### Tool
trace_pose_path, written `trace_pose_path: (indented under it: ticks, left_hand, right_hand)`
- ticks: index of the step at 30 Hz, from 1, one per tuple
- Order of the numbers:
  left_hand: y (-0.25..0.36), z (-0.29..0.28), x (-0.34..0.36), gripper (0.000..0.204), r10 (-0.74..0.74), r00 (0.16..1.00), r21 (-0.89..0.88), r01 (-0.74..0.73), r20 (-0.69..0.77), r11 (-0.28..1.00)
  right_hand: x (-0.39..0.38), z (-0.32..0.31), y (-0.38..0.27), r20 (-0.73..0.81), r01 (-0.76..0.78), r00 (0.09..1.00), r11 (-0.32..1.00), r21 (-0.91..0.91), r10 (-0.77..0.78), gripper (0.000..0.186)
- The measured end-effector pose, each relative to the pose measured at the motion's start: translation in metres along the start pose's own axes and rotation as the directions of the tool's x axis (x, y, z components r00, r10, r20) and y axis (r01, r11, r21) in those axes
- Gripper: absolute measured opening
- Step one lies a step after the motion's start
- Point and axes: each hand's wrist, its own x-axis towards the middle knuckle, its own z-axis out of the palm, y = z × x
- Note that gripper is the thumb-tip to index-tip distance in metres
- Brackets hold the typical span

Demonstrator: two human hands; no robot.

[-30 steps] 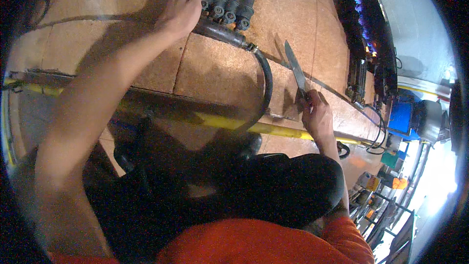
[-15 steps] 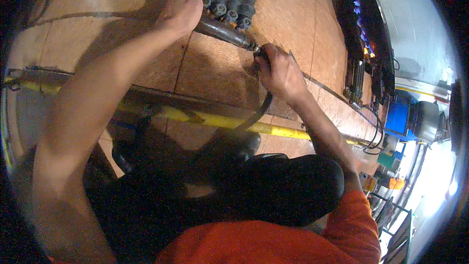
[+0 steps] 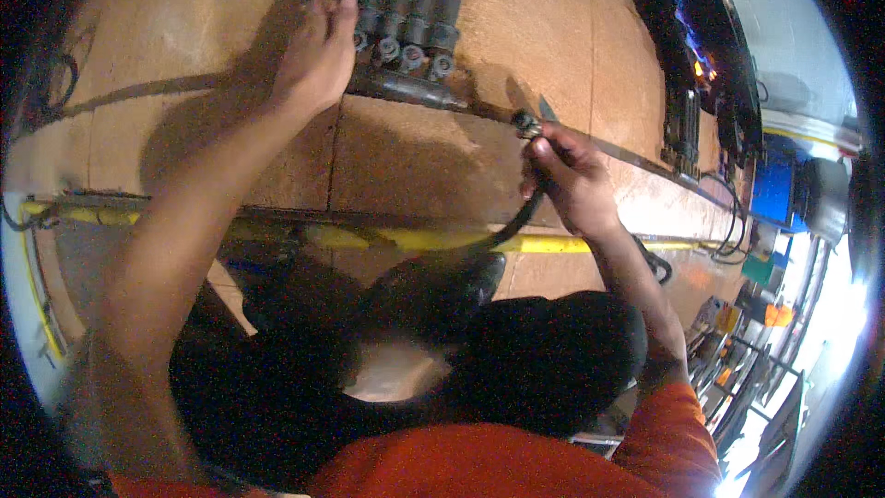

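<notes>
A dark metal burner unit (image 3: 406, 5), made of several parallel tubes with round fittings at their near ends, lies on brown tiles. A thick dark pipe (image 3: 401, 85) runs across in front of it. At the burner's left side is my left hand (image 3: 318, 55), its fingers bent and closed against that edge; what lies under them is hidden. My right hand (image 3: 579, 175) grips a black hose (image 3: 525, 212) just behind its metal end fitting (image 3: 528, 124). That fitting sits right of the pipe's end. Between them runs a dark strip; whether they join I cannot tell.
On the right, another burner with blue and orange flames (image 3: 687, 28) burns beside a pale wall. A yellow pipe (image 3: 544, 243) runs along the tiled ledge's near side, above my knees. Farther right stand a blue container (image 3: 774, 180) and an orange item (image 3: 779, 314).
My right hand has moved right and nearer with the hose end, away from the pipe's end. The burner and my left hand appear slightly farther left and lower in the view.
</notes>
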Motion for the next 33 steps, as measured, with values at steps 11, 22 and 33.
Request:
trace_pose_path:
  ticks: [11,22,33]
  left_hand:
    - [0.199,-0.119,-0.122,0.032,-0.077,0.874,-0.677,0.424,0.479,0.601]
    - [0.236,-0.208,-0.217,0.024,-0.255,0.806,-0.620,0.578,0.534,0.530]
    - [0.214,-0.179,-0.244,0.029,-0.524,0.690,-0.643,0.700,0.499,0.310]
  right_hand:
    - [-0.097,0.066,-0.163,0.125,-0.096,0.989,0.991,0.093,0.084,0.029]
    - [-0.222,0.159,-0.225,-0.146,-0.240,0.960,0.971,-0.001,0.238,0.033]
    - [-0.223,0.174,-0.172,-0.165,-0.393,0.914,0.911,-0.125,0.371,0.037]
